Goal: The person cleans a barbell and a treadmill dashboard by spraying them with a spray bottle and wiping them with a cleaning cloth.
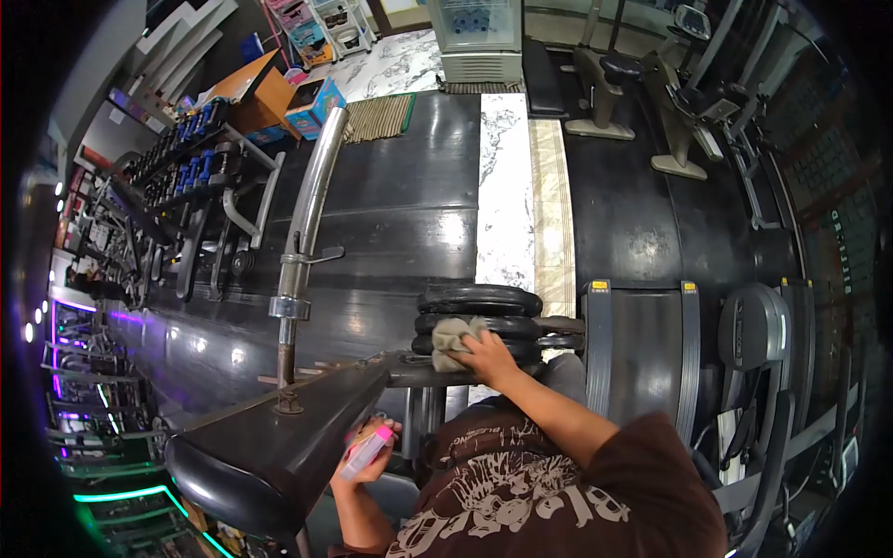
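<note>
My right hand [488, 360] is closed on a crumpled greyish-beige cloth [452, 342]. The cloth presses against the side of several black weight plates [479, 299], which are stacked side by side on a machine. My left hand [364, 462] is lower and to the left, wrapped round a small clear bottle [356, 458] with a pink top [383, 433]. Beside that hand is the machine's dark, wedge-shaped frame [279, 446]. A shiny metal bar sleeve [317, 186] rises from this frame, with a collar [289, 308] near its base.
On the left stands a rack of dumbbells [191, 172]. A treadmill [644, 358] is close on my right, with exercise bikes [600, 102] farther back. A glass-door fridge [477, 37] is at the far end, near a striped mat [377, 119]. Black rubber matting [409, 177] covers the floor.
</note>
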Available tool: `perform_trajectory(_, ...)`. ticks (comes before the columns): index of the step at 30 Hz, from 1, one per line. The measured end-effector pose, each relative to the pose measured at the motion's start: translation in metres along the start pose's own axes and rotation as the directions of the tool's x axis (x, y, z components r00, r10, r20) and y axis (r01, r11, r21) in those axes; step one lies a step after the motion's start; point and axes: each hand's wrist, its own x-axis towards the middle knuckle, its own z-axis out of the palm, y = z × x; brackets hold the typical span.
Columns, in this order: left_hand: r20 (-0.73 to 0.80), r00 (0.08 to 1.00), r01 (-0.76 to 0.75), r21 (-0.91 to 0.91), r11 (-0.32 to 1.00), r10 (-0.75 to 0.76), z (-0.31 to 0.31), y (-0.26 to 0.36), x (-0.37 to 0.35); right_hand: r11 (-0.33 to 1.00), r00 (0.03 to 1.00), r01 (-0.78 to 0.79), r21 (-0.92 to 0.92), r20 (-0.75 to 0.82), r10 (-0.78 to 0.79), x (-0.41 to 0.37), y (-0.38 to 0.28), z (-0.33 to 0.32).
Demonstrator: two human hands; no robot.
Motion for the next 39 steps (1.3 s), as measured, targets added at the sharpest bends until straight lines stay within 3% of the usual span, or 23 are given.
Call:
perform_trajectory(4, 0.034, 0.996, -0.077, -0.074, 0.994, 0.080, -0.003, -0.004, 0.005, 0.997, 0.996, -0.076, -0.004, -0.049, 0.075, -0.031, 0.012, -0.005)
perform_trajectory(7, 0.020, 0.999, -0.031, -0.087, 0.996, 0.033, -0.003, 0.004, 0.008, 0.983, 0.983, -0.180, 0.045, -0.017, 0.181, -0.056, 0.021, -0.017)
perform_trajectory(10, -0.013, 0.999, -0.044, -0.010, 0.999, 0.044, 0.001, 0.006, 0.009, 0.953, 0.958, -0.285, 0.099, 0.016, 0.285, -0.090, 0.040, -0.018)
perform_trajectory(11, -0.051, 0.999, 0.022, 0.091, 0.996, -0.017, 0.004, 0.014, 0.009, 0.910, 0.923, -0.384, 0.159, 0.097, 0.372, -0.101, 0.045, -0.021)
perform_trajectory(13, -0.152, 0.981, 0.158, 0.281, 0.947, -0.119, 0.019, 0.047, 0.020, 0.859, 0.889, -0.441, 0.260, -0.007, 0.459, -0.124, 0.061, -0.020)
perform_trajectory(16, -0.117, 0.974, 0.225, 0.386, 0.894, -0.194, 0.031, 0.052, 0.023, 0.754, 0.780, -0.567, 0.333, -0.079, 0.621, -0.163, 0.082, -0.010)
perform_trajectory(17, -0.112, 0.969, 0.243, 0.328, 0.913, -0.218, 0.038, 0.047, 0.024, 0.714, 0.733, -0.610, 0.344, -0.097, 0.673, -0.171, 0.090, -0.007)
perform_trajectory(21, -0.131, 0.908, 0.415, 0.412, 0.812, -0.398, 0.063, 0.000, 0.020, 0.679, 0.704, -0.573, 0.460, -0.148, 0.694, -0.179, 0.085, -0.026)
perform_trajectory(24, -0.086, 0.873, 0.462, 0.463, 0.756, -0.480, 0.073, -0.028, 0.020, 0.610, 0.663, -0.626, 0.485, -0.081, 0.744, -0.170, 0.070, -0.042)
perform_trajectory(27, -0.081, 0.876, 0.461, 0.429, 0.777, -0.475, 0.073, -0.030, 0.021, 0.645, 0.738, -0.542, 0.538, -0.062, 0.672, -0.146, 0.057, -0.052)
perform_trajectory(28, -0.077, 0.882, 0.455, 0.399, 0.796, -0.466, 0.072, -0.029, 0.022, 0.689, 0.785, -0.440, 0.576, -0.125, 0.606, -0.132, 0.052, -0.049)
perform_trajectory(30, -0.016, 0.934, 0.343, 0.326, 0.881, -0.358, 0.063, -0.012, 0.023, 0.772, 0.836, -0.408, 0.487, -0.141, 0.530, -0.098, 0.035, -0.050)
perform_trajectory(33, -0.015, 0.978, 0.207, 0.241, 0.948, -0.210, 0.048, 0.032, 0.024, 0.894, 0.954, -0.167, 0.417, -0.160, 0.253, -0.026, 0.004, -0.058)
perform_trajectory(34, -0.031, 0.986, 0.167, 0.218, 0.961, -0.164, 0.044, 0.046, 0.024, 0.929, 0.978, -0.097, 0.358, -0.139, 0.155, -0.003, -0.006, -0.056)
perform_trajectory(36, -0.054, 0.995, 0.093, 0.276, 0.957, -0.082, 0.032, 0.069, 0.023, 0.983, 0.991, -0.127, 0.134, -0.011, 0.130, 0.037, -0.032, -0.051)
perform_trajectory(39, -0.169, 0.984, 0.105, 0.321, 0.941, -0.052, 0.019, 0.097, 0.021, 0.982, 0.969, -0.179, 0.059, 0.185, 0.165, 0.073, -0.036, -0.021)
